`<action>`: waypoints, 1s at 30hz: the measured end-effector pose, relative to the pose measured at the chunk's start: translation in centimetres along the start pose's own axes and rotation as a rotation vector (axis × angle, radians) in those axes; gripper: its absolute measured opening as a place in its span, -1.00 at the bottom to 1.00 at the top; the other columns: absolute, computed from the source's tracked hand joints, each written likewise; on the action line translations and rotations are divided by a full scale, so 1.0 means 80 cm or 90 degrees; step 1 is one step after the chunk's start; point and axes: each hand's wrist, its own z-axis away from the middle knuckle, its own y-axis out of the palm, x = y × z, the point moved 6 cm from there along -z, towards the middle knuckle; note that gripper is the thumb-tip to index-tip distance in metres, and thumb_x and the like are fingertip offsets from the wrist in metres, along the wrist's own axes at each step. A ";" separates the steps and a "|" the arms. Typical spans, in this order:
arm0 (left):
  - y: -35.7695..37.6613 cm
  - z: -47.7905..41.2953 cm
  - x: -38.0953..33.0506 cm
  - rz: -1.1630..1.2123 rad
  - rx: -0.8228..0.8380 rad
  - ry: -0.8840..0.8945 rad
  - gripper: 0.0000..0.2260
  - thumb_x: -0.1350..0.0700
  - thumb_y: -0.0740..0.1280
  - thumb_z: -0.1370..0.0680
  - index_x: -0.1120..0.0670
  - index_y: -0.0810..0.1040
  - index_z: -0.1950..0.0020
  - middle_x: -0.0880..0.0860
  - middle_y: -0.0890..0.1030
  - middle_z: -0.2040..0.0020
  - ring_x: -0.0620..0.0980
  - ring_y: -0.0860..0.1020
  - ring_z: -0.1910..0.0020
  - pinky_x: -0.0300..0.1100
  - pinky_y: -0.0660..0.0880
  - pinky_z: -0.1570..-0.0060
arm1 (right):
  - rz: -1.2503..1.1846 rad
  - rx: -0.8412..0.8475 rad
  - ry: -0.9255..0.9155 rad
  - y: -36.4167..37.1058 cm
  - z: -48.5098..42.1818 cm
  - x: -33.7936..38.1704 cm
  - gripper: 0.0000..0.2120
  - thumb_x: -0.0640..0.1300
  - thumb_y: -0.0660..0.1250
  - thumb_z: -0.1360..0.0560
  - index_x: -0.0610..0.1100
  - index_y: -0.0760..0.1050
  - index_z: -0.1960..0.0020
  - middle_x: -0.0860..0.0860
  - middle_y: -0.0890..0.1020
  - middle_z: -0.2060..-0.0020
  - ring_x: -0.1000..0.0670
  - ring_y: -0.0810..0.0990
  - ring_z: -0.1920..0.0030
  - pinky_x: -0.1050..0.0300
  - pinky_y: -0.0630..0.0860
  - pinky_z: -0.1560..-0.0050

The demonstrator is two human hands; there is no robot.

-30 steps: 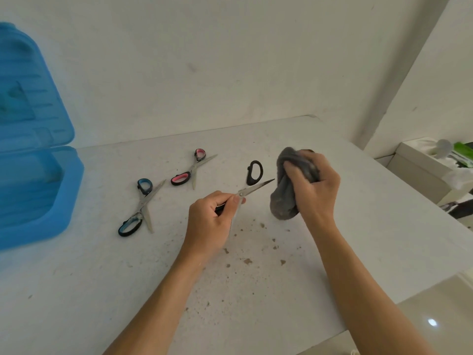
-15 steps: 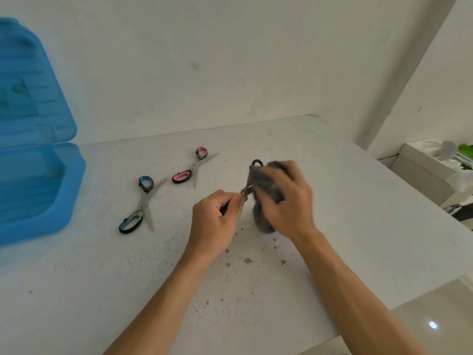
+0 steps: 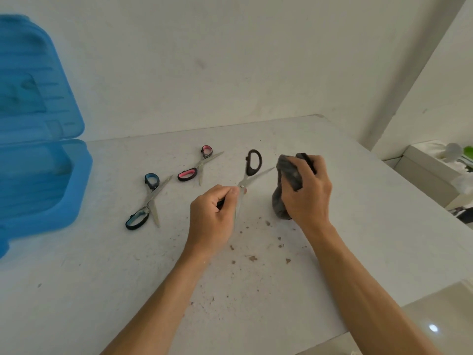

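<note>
Left hand [image 3: 213,216] gripped the black-handled scissors [image 3: 256,178] by one handle, blades spread above the desk [image 3: 358,226] to bare an edge, while the right hand [image 3: 307,193] clutched a bunched grey cloth [image 3: 289,172] just beside the blade tip, seemingly for wiping.

Black scissors [image 3: 246,182] spread open, grey cloth [image 3: 287,174] bunched
</note>
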 end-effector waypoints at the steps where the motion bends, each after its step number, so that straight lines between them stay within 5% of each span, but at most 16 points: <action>1: -0.002 -0.001 0.000 0.008 -0.009 -0.015 -0.74 0.06 0.28 -0.68 0.14 0.71 0.01 -0.17 0.47 0.42 -0.16 0.32 0.47 -0.31 0.25 0.46 | -0.010 -0.015 -0.017 -0.003 0.004 0.009 -0.72 -0.32 0.50 -0.46 -0.26 0.65 -0.17 -0.20 0.56 -0.12 -0.04 0.56 -0.06 0.43 0.48 -0.09; 3: 0.000 -0.004 0.001 0.010 -0.020 -0.035 -0.77 0.05 0.29 -0.67 0.07 0.71 0.02 -0.13 0.47 0.43 -0.16 0.33 0.48 -0.32 0.25 0.46 | -0.054 -0.024 -0.101 -0.001 0.015 0.041 -0.74 -0.32 0.46 -0.46 -0.30 0.64 -0.15 -0.25 0.56 -0.11 -0.05 0.56 -0.08 0.49 0.43 -0.12; 7: 0.005 -0.001 0.007 0.006 0.013 -0.032 -0.68 0.06 0.29 -0.68 0.05 0.57 0.27 -0.10 0.41 0.44 -0.12 0.33 0.43 -0.17 0.31 0.37 | -0.090 0.118 -0.253 0.025 0.030 0.072 -0.74 -0.28 0.46 -0.48 -0.28 0.65 -0.16 -0.23 0.56 -0.11 -0.08 0.59 -0.04 0.20 0.61 0.04; 10: 0.003 -0.005 0.017 0.041 0.023 -0.050 -0.71 0.05 0.28 -0.69 0.19 0.67 0.07 -0.13 0.37 0.43 -0.09 0.29 0.44 -0.13 0.27 0.40 | -0.057 0.067 -0.168 0.019 0.013 0.038 -0.75 -0.26 0.48 -0.48 -0.28 0.66 -0.15 -0.22 0.57 -0.11 -0.04 0.57 -0.06 0.23 0.56 0.01; 16: 0.009 -0.003 0.011 0.216 0.053 -0.142 -0.70 0.02 0.19 -0.73 0.01 0.73 -0.14 0.04 0.15 0.38 -0.07 0.15 0.45 -0.25 0.17 0.46 | -0.085 -0.041 0.132 -0.013 -0.002 -0.016 -0.75 -0.25 0.46 -0.53 -0.19 0.62 -0.20 -0.07 0.58 -0.12 0.15 0.54 -0.02 0.44 0.42 -0.11; 23: 0.007 -0.002 0.010 0.376 0.095 -0.200 -0.35 -0.32 -0.06 -0.66 0.03 0.67 -0.30 0.07 0.13 0.27 -0.06 0.16 0.37 -0.13 0.09 0.35 | -0.514 0.001 0.388 0.000 -0.003 -0.020 -0.83 -0.26 0.39 -0.58 -0.03 0.68 -0.04 0.00 0.72 0.04 0.00 0.68 -0.04 0.02 0.60 -0.15; 26: 0.007 -0.001 0.011 0.358 0.106 -0.200 -0.28 -0.39 -0.14 -0.63 -0.02 0.66 -0.32 -0.01 0.17 0.29 -0.08 0.19 0.35 -0.23 0.17 0.36 | -0.560 0.038 0.381 0.002 -0.003 -0.013 -0.79 -0.30 0.37 -0.58 -0.02 0.69 0.00 0.01 0.72 0.08 0.00 0.67 -0.02 0.09 0.58 -0.07; 30: 0.011 -0.002 0.015 0.327 0.108 -0.225 -0.30 -0.41 -0.12 -0.61 -0.08 0.67 -0.29 -0.07 0.23 0.29 -0.10 0.22 0.32 -0.24 0.19 0.33 | -0.426 0.132 0.197 0.002 0.002 0.019 -0.79 -0.31 0.42 -0.50 -0.08 0.67 -0.07 0.00 0.72 0.04 0.00 0.69 -0.01 0.12 0.61 -0.05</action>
